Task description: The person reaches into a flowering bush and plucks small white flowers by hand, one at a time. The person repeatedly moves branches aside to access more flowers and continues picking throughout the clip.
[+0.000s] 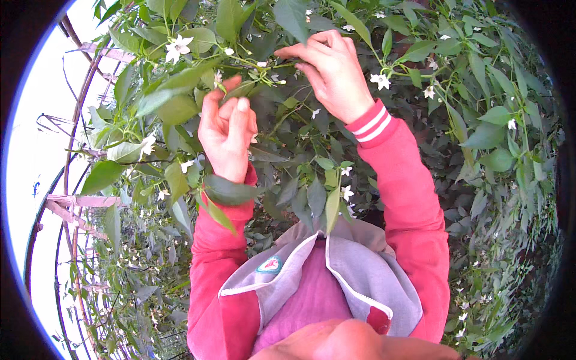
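Leafy pepper plants with white blossoms fill the space before me. A thin green flowering stem (272, 68) with small buds runs across to my right hand (335, 74), where it passes between thumb and fingers. Lower and to the left, my left hand (227, 132) is raised, palm partly towards me, thumb up and fingers curled. Its forefinger is close to a small white flower (218, 77); leaves partly cover the fingertips, so whether they grip anything is unclear. An open white blossom (178, 48) stands above and left of that hand.
A broad leaf (230, 190) crosses over my left wrist. Below my hands, a leafy shoot (333, 193) with white flowers rises in front of my jacket (288, 265). At left, curved frame poles and a pinkish crossbar (85, 200) stand against a bright white wall. Dense foliage (499, 135) lies at right.
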The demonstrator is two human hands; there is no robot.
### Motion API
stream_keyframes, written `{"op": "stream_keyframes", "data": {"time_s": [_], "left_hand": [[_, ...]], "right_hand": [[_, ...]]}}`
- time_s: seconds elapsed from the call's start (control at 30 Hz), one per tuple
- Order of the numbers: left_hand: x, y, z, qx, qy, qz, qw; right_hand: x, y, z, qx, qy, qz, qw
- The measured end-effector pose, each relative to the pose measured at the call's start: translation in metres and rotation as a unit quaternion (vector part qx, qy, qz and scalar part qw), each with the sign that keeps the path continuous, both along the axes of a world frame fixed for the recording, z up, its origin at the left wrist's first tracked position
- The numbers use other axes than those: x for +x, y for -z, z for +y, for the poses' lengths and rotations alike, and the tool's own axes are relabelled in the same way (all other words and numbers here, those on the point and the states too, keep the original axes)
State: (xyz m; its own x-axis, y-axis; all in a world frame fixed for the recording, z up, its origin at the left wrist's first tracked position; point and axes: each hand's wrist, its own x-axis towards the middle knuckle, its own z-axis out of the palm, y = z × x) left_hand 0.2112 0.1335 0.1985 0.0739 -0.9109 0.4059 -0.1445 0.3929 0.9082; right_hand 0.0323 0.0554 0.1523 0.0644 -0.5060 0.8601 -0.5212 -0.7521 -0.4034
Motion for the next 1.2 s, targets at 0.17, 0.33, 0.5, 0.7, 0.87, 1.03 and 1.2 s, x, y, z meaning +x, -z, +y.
{"op": "stream_keyframes", "data": {"time_s": [0.17,0.33,0.5,0.7,0.87,1.03,1.2], "left_hand": [[-0.005,-0.009,-0.024,0.014,0.027,0.005,1.0],[-0.001,0.0,-0.04,-0.005,-0.03,0.045,0.999],[0.012,0.004,-0.044,-0.006,-0.042,0.05,0.998],[0.021,0.011,-0.053,-0.081,-0.08,-0.003,0.993],[0.026,0.014,-0.059,-0.089,-0.092,0.035,0.991],[0.026,0.013,-0.06,-0.083,-0.092,0.022,0.992],[0.026,0.009,-0.054,-0.045,-0.09,0.015,0.995]], "right_hand": [[-0.003,-0.003,0.001,-0.011,-0.014,0.043,0.999],[-0.005,-0.002,0.008,-0.012,-0.051,0.053,0.997],[-0.008,-0.004,0.016,-0.007,-0.068,-0.001,0.998],[-0.008,-0.003,0.008,0.188,-0.247,-0.146,0.939],[-0.024,0.008,-0.007,0.337,-0.429,-0.31,0.779],[-0.018,0.006,-0.005,0.292,-0.573,-0.348,0.682],[-0.032,-0.01,0.012,0.482,-0.515,-0.034,0.708]]}}
